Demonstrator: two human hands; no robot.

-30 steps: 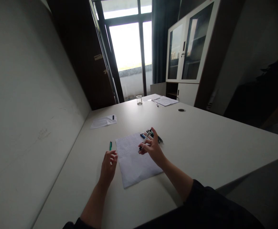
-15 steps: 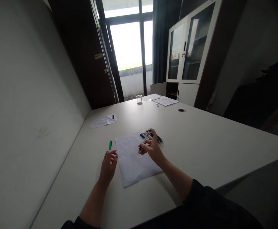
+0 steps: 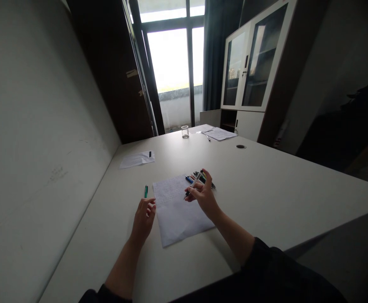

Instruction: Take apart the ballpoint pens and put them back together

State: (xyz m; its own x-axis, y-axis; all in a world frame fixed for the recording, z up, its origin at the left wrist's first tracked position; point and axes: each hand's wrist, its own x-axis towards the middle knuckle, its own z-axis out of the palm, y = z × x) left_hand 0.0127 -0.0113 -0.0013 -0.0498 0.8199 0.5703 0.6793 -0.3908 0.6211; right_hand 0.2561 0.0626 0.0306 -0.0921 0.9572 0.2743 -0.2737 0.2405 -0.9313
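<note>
Between the fingers of my right hand [image 3: 205,198] is a white and black pen [image 3: 195,183], slanted with its lower end just over the paper. The sheet of paper [image 3: 180,223] lies on the table with rows of handwriting across its upper part. At its left edge rests my left hand [image 3: 144,216], fingers loosely bent and apart, holding nothing. A green pen [image 3: 146,191] lies just beyond that hand. Several pens [image 3: 189,179] are bunched at the paper's upper right corner, partly hidden by my right hand.
A clear glass [image 3: 185,132] stands toward the far end of the white table [image 3: 260,189]. Papers [image 3: 221,134] and a pen [image 3: 208,137] lie right of it. Another sheet [image 3: 136,159] is near the left wall. A round cable hole [image 3: 241,147] is at the right.
My right hand has shifted slightly up and right with the pen, whose top end now leans more to the right. My left hand stays at the paper's edge.
</note>
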